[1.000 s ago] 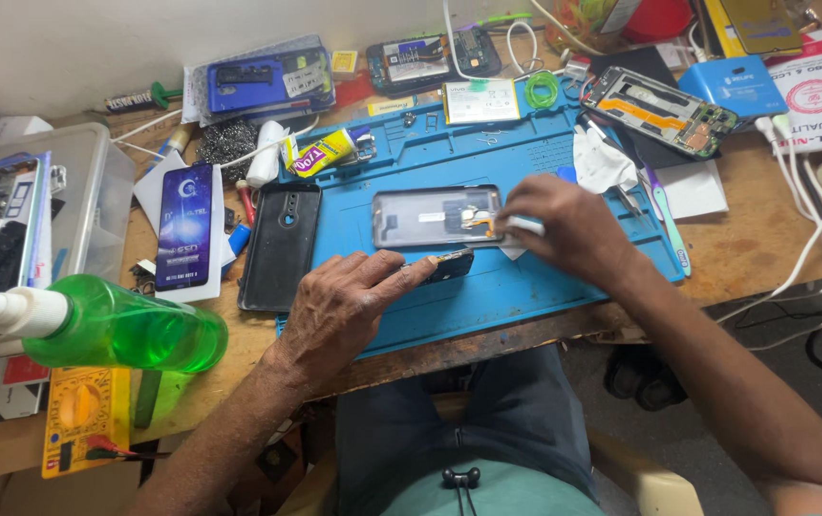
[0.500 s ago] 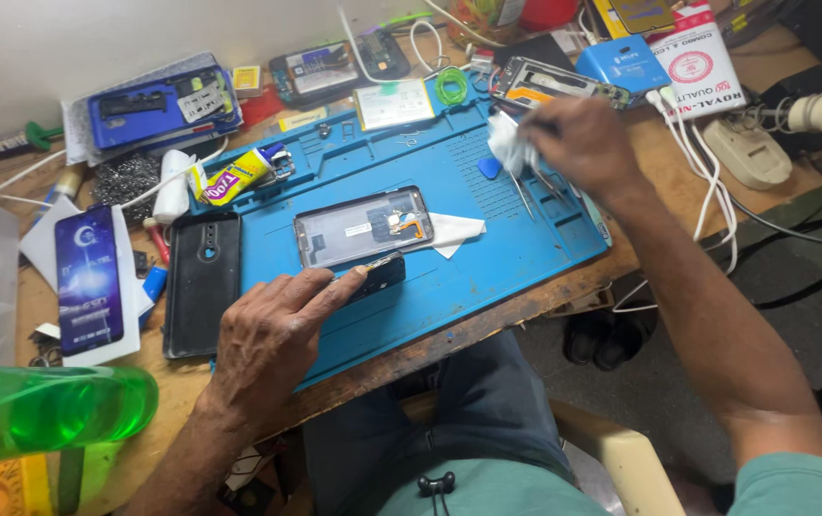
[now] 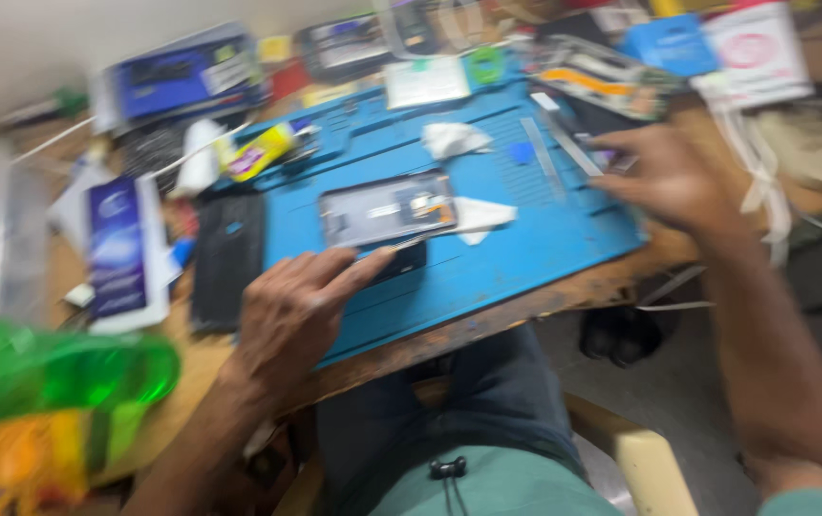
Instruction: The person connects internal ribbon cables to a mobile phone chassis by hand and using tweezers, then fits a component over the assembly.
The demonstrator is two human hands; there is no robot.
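The view is blurred by motion. An opened grey phone [image 3: 387, 210] lies face down on a blue work mat [image 3: 525, 253]. My left hand [image 3: 296, 306] rests on the mat just in front of it, index finger stretched toward a small dark part [image 3: 403, 258]. My right hand [image 3: 664, 177] hovers over the mat's right edge, fingertips at a small dark item I cannot make out. A folded white tissue [image 3: 482, 215] touches the phone's right end. A crumpled white cloth [image 3: 454, 139] lies farther back on the mat.
A black phone [image 3: 229, 258] and a white-and-blue packet [image 3: 124, 248] lie left of the mat. A green spray bottle [image 3: 57, 373] fills the near left. A yellow tube [image 3: 258, 153], a blue box [image 3: 191, 76], other phones and cables crowd the back and right.
My right hand has let go of the white cloth, which now lies on the mat, and has dropped to the mat's right edge. The left hand stays by the phone. The camera swung.
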